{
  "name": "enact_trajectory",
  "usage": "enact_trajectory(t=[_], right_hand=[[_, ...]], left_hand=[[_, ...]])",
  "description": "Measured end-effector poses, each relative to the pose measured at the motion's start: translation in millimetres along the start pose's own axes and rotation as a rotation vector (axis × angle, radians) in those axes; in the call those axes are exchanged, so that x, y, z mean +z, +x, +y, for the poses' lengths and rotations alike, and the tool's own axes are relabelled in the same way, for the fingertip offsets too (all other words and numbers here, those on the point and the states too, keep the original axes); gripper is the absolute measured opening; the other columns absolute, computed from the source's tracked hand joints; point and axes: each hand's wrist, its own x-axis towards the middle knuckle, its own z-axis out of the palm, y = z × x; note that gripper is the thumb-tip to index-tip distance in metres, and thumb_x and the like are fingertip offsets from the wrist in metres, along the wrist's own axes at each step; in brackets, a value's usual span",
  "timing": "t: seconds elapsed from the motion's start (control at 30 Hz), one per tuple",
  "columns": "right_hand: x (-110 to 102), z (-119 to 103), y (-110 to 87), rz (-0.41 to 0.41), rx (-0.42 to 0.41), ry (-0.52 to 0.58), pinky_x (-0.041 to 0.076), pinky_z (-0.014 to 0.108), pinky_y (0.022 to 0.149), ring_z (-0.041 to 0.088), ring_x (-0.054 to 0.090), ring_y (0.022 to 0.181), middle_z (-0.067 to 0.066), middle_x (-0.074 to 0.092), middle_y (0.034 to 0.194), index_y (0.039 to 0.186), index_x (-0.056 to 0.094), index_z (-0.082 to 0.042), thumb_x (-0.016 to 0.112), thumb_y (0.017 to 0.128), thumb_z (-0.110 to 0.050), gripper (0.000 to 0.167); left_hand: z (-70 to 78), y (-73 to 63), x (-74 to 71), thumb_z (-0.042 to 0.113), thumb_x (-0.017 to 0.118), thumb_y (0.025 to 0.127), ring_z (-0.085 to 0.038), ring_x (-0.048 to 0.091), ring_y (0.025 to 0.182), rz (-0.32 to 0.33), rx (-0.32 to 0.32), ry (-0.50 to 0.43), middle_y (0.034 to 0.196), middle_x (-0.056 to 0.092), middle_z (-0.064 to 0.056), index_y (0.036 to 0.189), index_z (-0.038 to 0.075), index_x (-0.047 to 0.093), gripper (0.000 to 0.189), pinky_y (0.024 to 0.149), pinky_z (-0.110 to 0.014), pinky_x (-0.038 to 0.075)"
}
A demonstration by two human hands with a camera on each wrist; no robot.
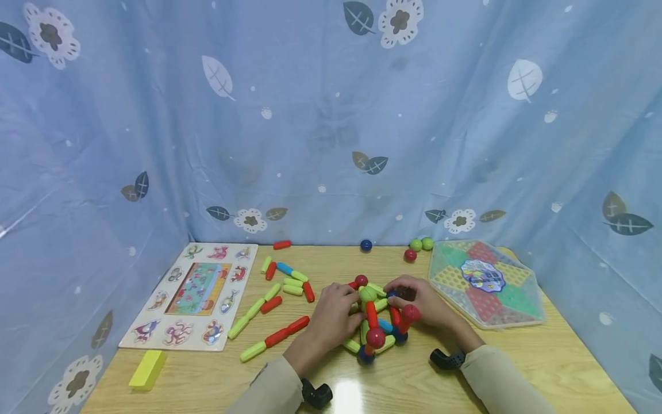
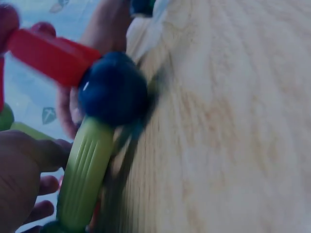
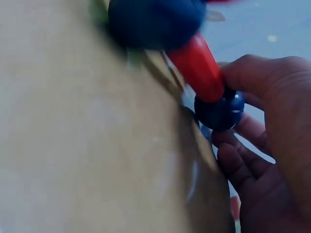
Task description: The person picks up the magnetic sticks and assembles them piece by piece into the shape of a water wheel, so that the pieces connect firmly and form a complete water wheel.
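Rod-and-ball frame (image 1: pixel 372 315): 3 o'clock from your left hand (image 1: pixel 333 313) | your right hand (image 1: pixel 423 302), nearer, pinches its blue ball (image 3: pixel 219 110) at 1 o'clock | red rod (image 1: pixel 395 316) runs thence toward 6 | left grip: blurred, you can't tell

A wooden table (image 1: pixel 403 385) is brightly lit in the head view, its near side whitened by a patch of glare, while both wrist views are rendered dimmer, with dark shadows cast on its surface and the upper blue ball (image 3: pixel 155 22) heavily blurred in the right one.
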Motion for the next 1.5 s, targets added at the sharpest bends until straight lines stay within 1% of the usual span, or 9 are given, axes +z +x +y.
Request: enact_trajectory(t=[0.13, 0.27, 0.4, 0.53, 0.77, 0.9, 1.0, 1.27, 1.5], right_hand=[[5, -3, -12.6, 0.056, -0.065, -0.088, 0.055, 0.025, 0.078, 0.012, 0.065, 0.091, 0.001, 0.076, 0.112, 0.126, 0.08, -0.017, 0.082, 0.099, -0.013, 0.027], [12, -9, -20.2, 0.06, -0.114, -0.107, 0.047, 0.026, 0.068, 0.015, 0.054, 0.079, 0.0, 0.069, 0.1, 0.121, 0.082, -0.018, 0.082, 0.098, -0.012, 0.023], [18, -15, -22.3, 0.055, -0.114, -0.093, 0.044, 0.024, 0.067, 0.014, 0.052, 0.077, -0.002, 0.063, 0.093, 0.113, 0.084, -0.023, 0.082, 0.099, -0.014, 0.017], [21, -17, -24.9, 0.087, -0.102, -0.11, 0.044, 0.024, 0.067, 0.012, 0.051, 0.076, -0.005, 0.062, 0.09, 0.108, 0.084, -0.027, 0.084, 0.097, -0.013, 0.017], [23, -14, -31.6, 0.125, -0.115, -0.17, 0.043, 0.023, 0.068, 0.005, 0.05, 0.078, -0.014, 0.063, 0.089, 0.102, 0.083, -0.031, 0.085, 0.095, -0.015, 0.017], [22, -16, -34.5, 0.118, -0.139, -0.151, 0.042, 0.021, 0.062, 0.0, 0.048, 0.07, -0.017, 0.059, 0.079, 0.097, 0.083, -0.032, 0.086, 0.095, -0.014, 0.018], [21, -19, -35.3, 0.122, -0.155, -0.106, 0.041, 0.02, 0.058, -0.003, 0.045, 0.064, -0.016, 0.054, 0.071, 0.095, 0.083, -0.028, 0.083, 0.097, -0.01, 0.019], [21, -17, -27.3, 0.373, -0.187, -0.145, 0.04, 0.024, 0.06, 0.006, 0.047, 0.065, -0.009, 0.056, 0.075, 0.099, 0.083, -0.018, 0.08, 0.096, 0.0, 0.019], [20, -13, -23.4, 0.399, -0.121, -0.142, 0.044, 0.029, 0.064, 0.013, 0.052, 0.073, -0.006, 0.063, 0.089, 0.106, 0.083, -0.02, 0.08, 0.096, -0.004, 0.019]], left_hand=[[-6.3, 2.9, -0.4, 0.023, 0.088, 0.094, -0.024, 0.066, 0.113, -0.009, 0.007, -0.008, 0.115, 0.078, -0.003, 0.113, 0.01, 0.083, 0.023, 0.104, -0.044, 0.056], [-15.7, 4.2, 0.8, 0.016, 0.087, 0.095, -0.024, 0.066, 0.119, -0.071, 0.003, -0.08, 0.12, 0.078, -0.004, 0.12, 0.008, 0.082, 0.026, 0.109, -0.041, 0.056], [-25.0, 4.4, 1.2, 0.005, 0.082, 0.097, -0.025, 0.065, 0.124, -0.112, 0.006, -0.171, 0.124, 0.076, -0.006, 0.123, 0.007, 0.08, 0.027, 0.113, -0.042, 0.055], [-33.0, -1.1, -4.6, 0.008, 0.08, 0.1, -0.025, 0.065, 0.126, -0.086, -0.015, -0.242, 0.125, 0.076, -0.006, 0.122, 0.01, 0.08, 0.022, 0.111, -0.044, 0.056], [-54.1, -32.0, -45.4, 0.011, 0.081, 0.1, -0.023, 0.074, 0.111, -0.02, -0.114, -0.324, 0.121, 0.078, -0.003, 0.123, 0.01, 0.08, 0.023, 0.096, -0.043, 0.063], [-65.5, -58.3, -71.4, 0.013, 0.083, 0.098, -0.019, 0.073, 0.101, -0.073, -0.194, -0.308, 0.119, 0.079, -0.001, 0.126, 0.012, 0.079, 0.028, 0.086, -0.034, 0.062], [-69.9, -74.5, -80.0, 0.017, 0.085, 0.096, -0.017, 0.07, 0.098, -0.128, -0.24, -0.248, 0.118, 0.077, -0.001, 0.127, 0.012, 0.078, 0.032, 0.082, -0.032, 0.06], [-72.1, -89.4, -54.9, 0.019, 0.082, 0.099, -0.019, 0.061, 0.111, -0.131, -0.293, -0.122, 0.117, 0.07, -0.002, 0.124, 0.008, 0.076, 0.027, 0.096, -0.045, 0.055], [-80.6, -87.9, -42.8, 0.021, 0.07, 0.108, -0.012, 0.056, 0.1, -0.115, -0.228, -0.088, 0.109, 0.065, 0.006, 0.124, 0.013, 0.075, 0.019, 0.091, -0.041, 0.05]])
